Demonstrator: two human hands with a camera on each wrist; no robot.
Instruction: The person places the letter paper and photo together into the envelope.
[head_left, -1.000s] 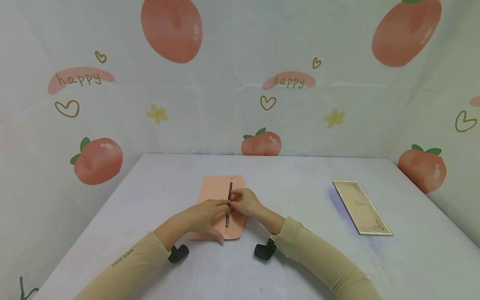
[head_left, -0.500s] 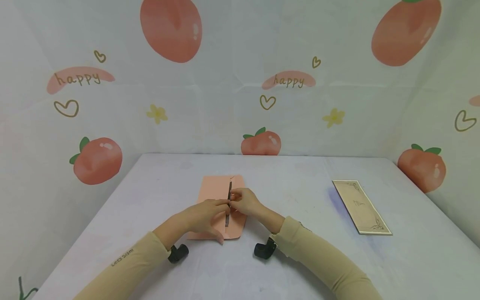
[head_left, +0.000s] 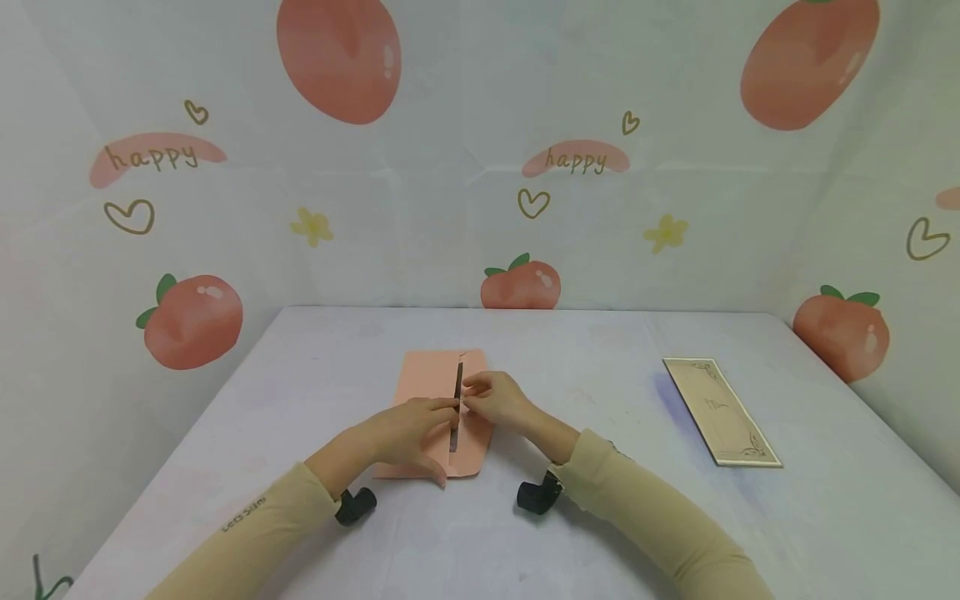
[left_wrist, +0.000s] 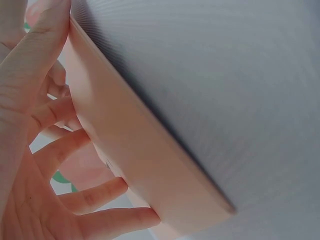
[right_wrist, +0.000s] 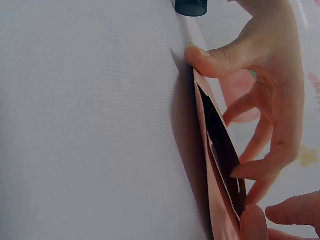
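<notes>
A peach-pink paper envelope (head_left: 427, 375) lies flat on the table. Along its right side a long opening shows a dark flat piece (head_left: 453, 440), seen edge-on in the mouth in the right wrist view; its kind is unclear. My left hand (head_left: 411, 429) rests on the envelope, fingers spread and mostly straight, thumb at the near edge. In the left wrist view its fingertips touch the paper. My right hand (head_left: 501, 400) is at the right side of the opening, thumb and forefinger slightly apart. In the right wrist view its thumb (right_wrist: 253, 223) is beside the dark piece's end.
To the right lies a flat tan card (head_left: 722, 412) with dark corner ornaments and a pale border. Black wrist-camera mounts (head_left: 538, 494) hang under both forearms near the tabletop. A white cloth (head_left: 420, 192) printed with peaches stands behind the table.
My right hand has drawn back slightly to the right from the dark piece, and its forearm has shifted with it. The left hand and the envelope stay in place.
</notes>
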